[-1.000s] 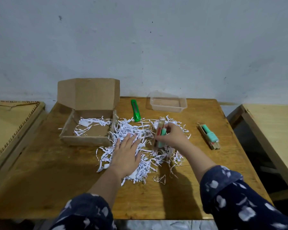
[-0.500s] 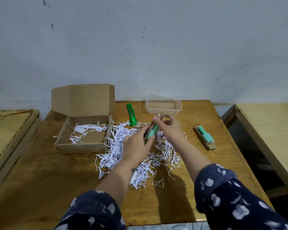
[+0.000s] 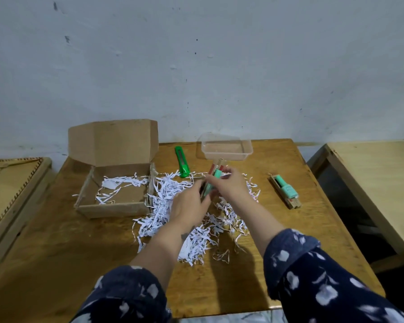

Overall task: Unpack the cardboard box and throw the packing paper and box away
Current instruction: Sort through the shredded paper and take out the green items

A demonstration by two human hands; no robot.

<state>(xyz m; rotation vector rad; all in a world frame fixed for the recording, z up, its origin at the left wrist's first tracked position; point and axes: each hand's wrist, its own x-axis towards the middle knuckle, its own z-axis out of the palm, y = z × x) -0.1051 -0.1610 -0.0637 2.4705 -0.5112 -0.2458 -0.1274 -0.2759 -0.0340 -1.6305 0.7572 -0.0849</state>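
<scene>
An open cardboard box (image 3: 113, 207) sits at the table's back left, lid up, with a few white paper shreds inside. A heap of shredded packing paper (image 3: 173, 206) lies beside it on the wooden table (image 3: 278, 271). Above the heap, my left hand (image 3: 189, 208) and my right hand (image 3: 231, 185) both hold a small packaged item with a mint-green part (image 3: 214, 177), raised off the paper and tilted. A second, similar mint-green packaged item (image 3: 286, 191) lies on the table to the right.
A green utility knife (image 3: 182, 164) lies behind the heap. A clear plastic container (image 3: 226, 150) stands at the back, just beyond my hands. Other wooden furniture flanks the table on the left (image 3: 7, 190) and right (image 3: 378, 187). A wall is close behind.
My right hand lifted the packaged item out of the shreds. My left hand rose from lying flat on the paper and took hold of the item's lower end.
</scene>
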